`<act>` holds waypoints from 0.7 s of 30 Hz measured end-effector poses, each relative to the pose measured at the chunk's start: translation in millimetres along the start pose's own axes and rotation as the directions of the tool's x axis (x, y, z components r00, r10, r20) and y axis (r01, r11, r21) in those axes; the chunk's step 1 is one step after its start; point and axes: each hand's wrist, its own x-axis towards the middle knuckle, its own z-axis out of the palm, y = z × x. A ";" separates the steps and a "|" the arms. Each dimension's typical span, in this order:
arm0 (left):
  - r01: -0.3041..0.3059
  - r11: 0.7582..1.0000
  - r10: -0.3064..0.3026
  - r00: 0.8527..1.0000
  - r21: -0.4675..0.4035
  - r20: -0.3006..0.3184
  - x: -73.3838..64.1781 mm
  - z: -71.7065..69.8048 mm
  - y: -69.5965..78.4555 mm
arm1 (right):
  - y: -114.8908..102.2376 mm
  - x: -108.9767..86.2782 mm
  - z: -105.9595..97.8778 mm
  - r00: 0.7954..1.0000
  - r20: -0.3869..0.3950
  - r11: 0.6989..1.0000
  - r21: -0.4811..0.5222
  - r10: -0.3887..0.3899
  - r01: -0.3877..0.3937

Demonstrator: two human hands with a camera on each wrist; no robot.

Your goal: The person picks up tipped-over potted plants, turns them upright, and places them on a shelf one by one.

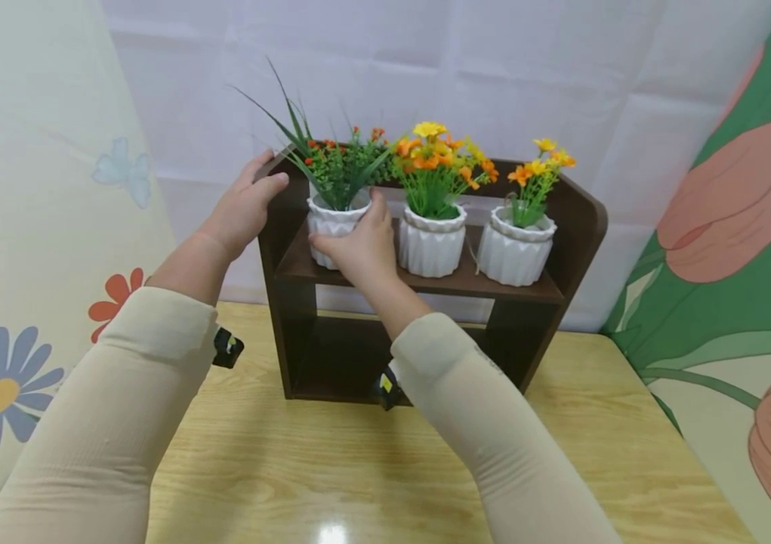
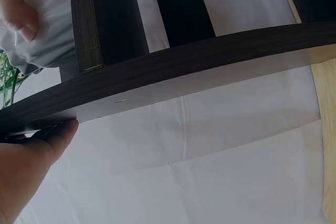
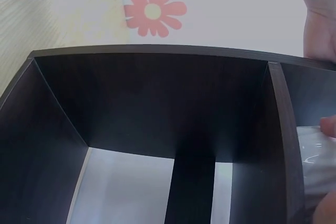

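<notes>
My right hand [image 1: 366, 245] grips the leftmost white fluted flowerpot [image 1: 333, 219], thumb across its front and fingers at its right side. Green grassy leaves and small red-orange blooms [image 1: 340, 162] rise from this pot. It stands on the upper board of a dark brown two-tier shelf [image 1: 439, 287]. Against the shelf's left side panel, near the top, rests my left hand [image 1: 239, 208]. In the left wrist view the left hand [image 2: 31, 163] touches the panel's outer face; some of its fingers are hidden. Only fingertips [image 3: 328, 127] of the right hand show on the pot in the right wrist view.
Two more white pots stand to the right on the upper board: the middle pot [image 1: 431, 245] with orange and yellow flowers, the right pot [image 1: 516, 249] with a smaller bunch. The shelf stands on a wood-grain table [image 1: 276, 468]. A white cloth [image 1: 528, 68] hangs behind.
</notes>
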 end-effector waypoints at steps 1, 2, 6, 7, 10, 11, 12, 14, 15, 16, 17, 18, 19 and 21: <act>0.003 1.000 -0.003 1.000 0.000 0.000 0.0 -0.1 0.2 | 0.5 0.0 0.0 1.000 -0.002 1.000 0.003 -0.003 0.003; 0.005 1.000 -0.005 1.000 -0.005 0.000 0.1 -0.3 0.3 | 0.8 0.3 0.0 1.000 -0.004 1.000 0.003 -0.005 0.005; 0.008 1.000 -0.008 1.000 -0.019 0.000 0.5 -0.7 0.1 | 2.2 1.7 0.4 1.000 -0.006 1.000 0.010 -0.003 0.003; 0.009 1.000 -0.009 1.000 -0.024 0.002 0.5 -0.5 0.1 | 2.5 1.8 0.3 1.000 -0.007 1.000 0.013 -0.002 0.002; 0.012 1.000 -0.012 1.000 -0.029 0.005 0.5 0.2 0.1 | 3.8 1.8 0.4 1.000 -0.007 1.000 0.022 0.002 -0.002; 0.013 1.000 -0.013 1.000 -0.027 0.005 0.4 0.5 0.5 | 4.0 1.6 0.4 1.000 -0.008 1.000 0.022 0.001 -0.001; 0.013 1.000 -0.013 1.000 -0.028 0.005 0.5 0.6 0.5 | 4.3 1.4 0.3 1.000 -0.008 1.000 0.022 -0.002 0.002; 0.014 0.999 -0.014 1.000 -0.029 0.005 0.4 0.6 0.5 | 5.1 0.9 0.3 1.000 -0.006 1.000 0.027 -0.008 0.008; 0.012 0.999 -0.012 1.000 -0.030 0.004 0.4 0.5 0.6 | 5.5 0.8 0.4 1.000 -0.006 0.999 0.031 -0.012 0.012; 0.012 1.000 -0.012 1.000 -0.028 0.003 0.3 0.5 0.6 | 6.0 0.5 0.5 1.000 -0.005 0.999 0.033 -0.015 0.015; 0.013 1.000 -0.013 1.000 -0.026 0.002 0.2 0.5 0.6 | 6.5 0.3 0.6 1.000 -0.004 0.999 0.035 -0.017 0.018; 0.013 1.000 -0.013 1.000 -0.025 0.002 0.2 0.4 0.5 | 7.1 0.0 0.7 1.000 -0.002 0.999 0.038 -0.017 0.018; 0.014 1.000 -0.014 1.000 -0.025 0.001 0.0 0.4 0.5 | 7.6 -0.4 0.7 1.000 0.000 0.999 0.041 -0.017 0.017; 0.017 1.000 -0.017 1.000 -0.021 -0.001 0.1 0.2 0.0 | 8.5 -1.1 0.7 1.000 0.004 0.999 0.038 -0.011 0.011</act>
